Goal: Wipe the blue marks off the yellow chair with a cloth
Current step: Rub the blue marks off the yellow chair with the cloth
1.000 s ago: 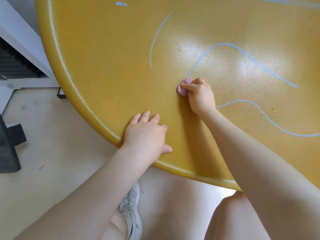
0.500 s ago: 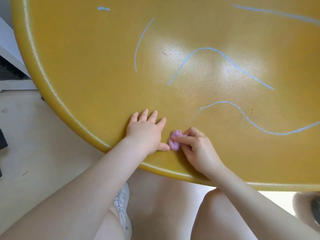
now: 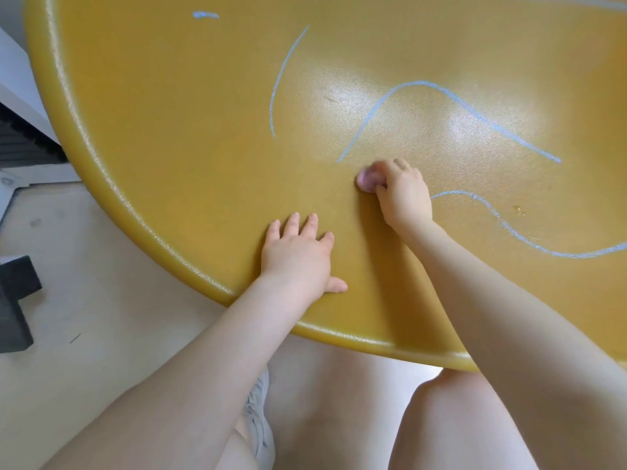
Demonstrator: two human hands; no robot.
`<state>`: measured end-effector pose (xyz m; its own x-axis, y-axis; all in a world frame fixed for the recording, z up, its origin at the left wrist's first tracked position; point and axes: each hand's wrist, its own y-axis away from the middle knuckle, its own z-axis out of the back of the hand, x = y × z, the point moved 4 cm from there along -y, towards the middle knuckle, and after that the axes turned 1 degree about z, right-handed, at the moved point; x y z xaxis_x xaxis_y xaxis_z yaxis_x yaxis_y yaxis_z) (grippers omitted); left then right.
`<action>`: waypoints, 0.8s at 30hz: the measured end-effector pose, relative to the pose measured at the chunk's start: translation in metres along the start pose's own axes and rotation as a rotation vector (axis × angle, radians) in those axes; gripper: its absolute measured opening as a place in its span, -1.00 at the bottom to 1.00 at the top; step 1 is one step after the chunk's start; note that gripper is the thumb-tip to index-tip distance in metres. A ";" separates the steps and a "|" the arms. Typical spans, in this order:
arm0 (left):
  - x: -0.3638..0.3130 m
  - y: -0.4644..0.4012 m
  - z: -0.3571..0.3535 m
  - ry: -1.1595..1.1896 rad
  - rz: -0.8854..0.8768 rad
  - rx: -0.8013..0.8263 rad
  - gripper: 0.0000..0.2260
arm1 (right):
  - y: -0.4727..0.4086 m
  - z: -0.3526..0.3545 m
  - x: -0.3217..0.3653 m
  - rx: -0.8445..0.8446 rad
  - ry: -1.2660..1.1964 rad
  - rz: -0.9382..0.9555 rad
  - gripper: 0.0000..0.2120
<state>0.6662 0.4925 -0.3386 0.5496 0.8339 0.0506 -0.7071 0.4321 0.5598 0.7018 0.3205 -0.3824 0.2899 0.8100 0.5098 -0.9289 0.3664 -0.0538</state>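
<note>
The yellow chair seat (image 3: 190, 130) fills most of the view and carries several blue marks. One long wavy mark (image 3: 441, 96) ends just above my right hand. A thin curved mark (image 3: 281, 76) lies to the left, a short dash (image 3: 205, 15) at the top left, and another wavy line (image 3: 529, 239) runs to the right edge. My right hand (image 3: 403, 195) grips a small pink cloth (image 3: 366, 179) and holds it against the seat, below the long mark's lower end. My left hand (image 3: 298, 259) rests flat on the seat near the front rim.
A pale floor (image 3: 84, 317) lies below the seat's rim. A black object (image 3: 15, 300) stands at the left edge, with white furniture (image 3: 17, 79) behind it. My knees and a grey shoe (image 3: 261, 429) are under the seat's front edge.
My right hand with the pink cloth has moved from next to my left thumb, near the front rim, up the seat towards the long wavy mark. My left hand stays in place.
</note>
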 end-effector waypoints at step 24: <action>-0.024 -0.021 -0.006 0.141 -0.043 0.021 -0.18 | -0.016 0.017 -0.038 -0.091 -0.052 -0.153 -0.81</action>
<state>0.6655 0.4653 -0.3562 0.5102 0.8553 -0.0900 -0.6740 0.4626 0.5760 0.7020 0.2758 -0.3865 0.4113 0.7177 0.5620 -0.8497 0.5251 -0.0487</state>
